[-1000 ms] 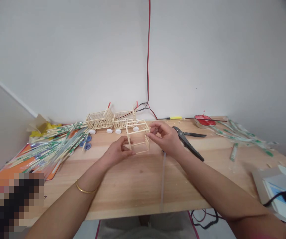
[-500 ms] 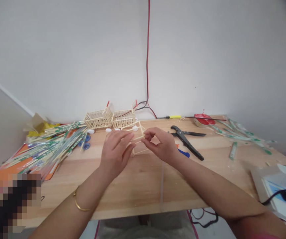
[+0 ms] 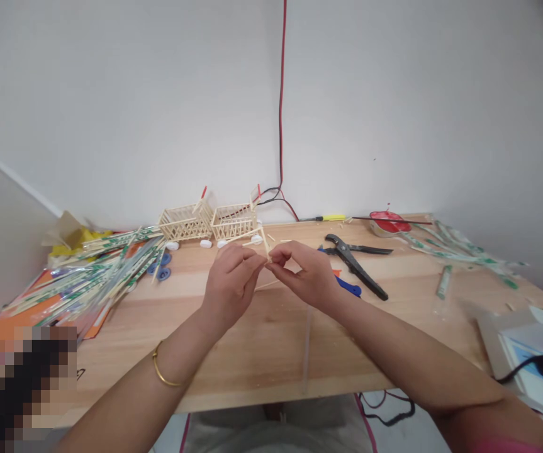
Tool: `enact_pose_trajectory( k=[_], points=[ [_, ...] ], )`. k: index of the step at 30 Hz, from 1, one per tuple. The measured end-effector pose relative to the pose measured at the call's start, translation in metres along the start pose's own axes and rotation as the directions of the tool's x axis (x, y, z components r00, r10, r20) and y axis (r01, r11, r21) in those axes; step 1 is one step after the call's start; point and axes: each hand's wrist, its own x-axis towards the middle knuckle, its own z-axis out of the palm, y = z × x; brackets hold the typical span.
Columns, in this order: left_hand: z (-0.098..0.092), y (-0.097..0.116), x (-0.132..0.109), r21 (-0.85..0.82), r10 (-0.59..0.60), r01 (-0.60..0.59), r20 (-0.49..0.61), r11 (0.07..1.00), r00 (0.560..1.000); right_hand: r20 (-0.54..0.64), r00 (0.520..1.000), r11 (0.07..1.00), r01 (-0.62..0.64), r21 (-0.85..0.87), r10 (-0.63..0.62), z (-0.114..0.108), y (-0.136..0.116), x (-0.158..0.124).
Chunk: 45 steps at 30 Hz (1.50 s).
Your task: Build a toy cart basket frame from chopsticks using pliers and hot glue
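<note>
Over the middle of the table, my left hand and my right hand are closed in pinches, fingertips almost meeting. Between them is a small frame of thin wooden sticks, whose near corner they grip; my left fingers hide much of it. Just beyond stand two little carts built of such sticks, a left cart and a right cart, with white wheels and red handle bars. A loose stick lies under my hands.
Bundled bamboo sticks and blue wheels lie left. Black pliers, a blue-handled tool and a red-lined bowl are right, with wrappers and a white box. A yellow-handled tool lies by the wall.
My left hand has moved right and slightly up, closing its fingers against the frame's corner beside my right fingertips. My right hand has barely shifted.
</note>
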Motion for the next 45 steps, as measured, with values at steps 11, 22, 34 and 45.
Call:
enact_pose_trajectory(
  k=[11,22,34,45],
  points=[
    [0.000,0.002,0.003,-0.008,-0.015,0.015,0.034,1.000,0.999,-0.001,0.999,0.998,-0.053,0.020,0.053,0.001,0.001,0.000],
    [-0.001,0.001,0.004,0.115,0.039,-0.044,0.046,0.992,0.998,-0.002,0.999,0.999,-0.033,0.034,0.033,0.002,0.002,-0.001],
    [0.003,-0.006,-0.006,0.092,-0.112,0.109,0.027,0.990,0.993,-0.056,0.997,0.998,-0.047,0.047,0.050,0.002,0.010,0.002],
    [-0.009,-0.030,-0.015,-0.026,-0.354,0.353,-0.016,0.935,0.935,-0.074,0.997,1.000,-0.006,0.002,0.006,0.001,0.017,0.002]
  ],
)
